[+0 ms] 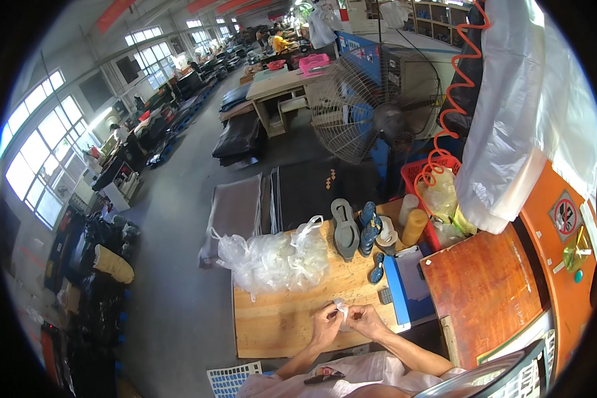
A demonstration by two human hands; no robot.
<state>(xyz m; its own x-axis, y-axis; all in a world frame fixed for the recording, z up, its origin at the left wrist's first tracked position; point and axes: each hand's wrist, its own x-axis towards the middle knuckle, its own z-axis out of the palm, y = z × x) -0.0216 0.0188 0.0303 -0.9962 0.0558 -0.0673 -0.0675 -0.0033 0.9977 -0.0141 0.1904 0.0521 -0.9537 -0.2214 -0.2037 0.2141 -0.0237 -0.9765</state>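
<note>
Close to the near edge of the wooden table, my left hand and my right hand pinch a small crumpled white piece between them. It looks like thin plastic or tissue; the fingers partly cover it, and I cannot make out its kind. My left hand is closed on its left side, my right hand on its right side. Beyond my hands, to the left, lies a heap of clear plastic bags with tied ends. A small dark block rests to the right of my hands.
A grey shoe sole, dark blue soles and a yellow-brown bottle stand at the table's far side. A blue folder lies at the right. Behind them are a large fan, a red basket and a coiled red hose.
</note>
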